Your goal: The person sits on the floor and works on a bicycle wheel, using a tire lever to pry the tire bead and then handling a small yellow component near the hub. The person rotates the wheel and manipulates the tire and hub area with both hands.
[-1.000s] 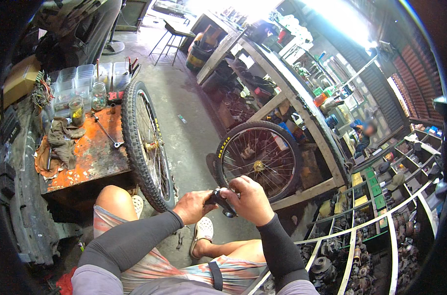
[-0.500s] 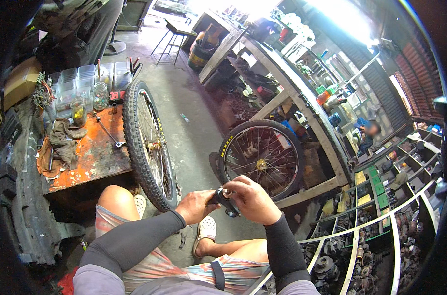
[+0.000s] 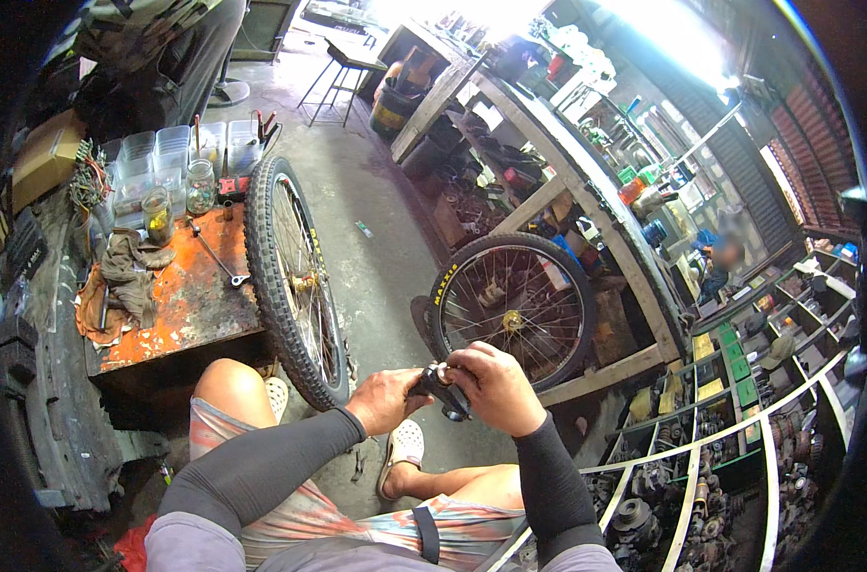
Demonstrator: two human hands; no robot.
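Over my lap, my left hand is closed on one end of a small black part with a curved, glossy end. Its exact kind cannot be made out. My right hand pinches at the upper side of the same part, where a small shiny bit shows at the fingertips. The fingers hide much of the part. Beyond my left hand, a bicycle wheel with a knobbly tyre stands against the orange bench. Past my right hand, a second wheel with a gold hub leans on the wooden frame.
On the orange bench lie a wrench, a brown rag, glass jars and clear plastic bins. A long wooden workbench runs along the right. Shelves of metal parts fill the lower right. A person is farther back.
The view has shifted slightly. Both hands stay on the black part, which is turned a little, and my right fingers have shifted slightly at its top.
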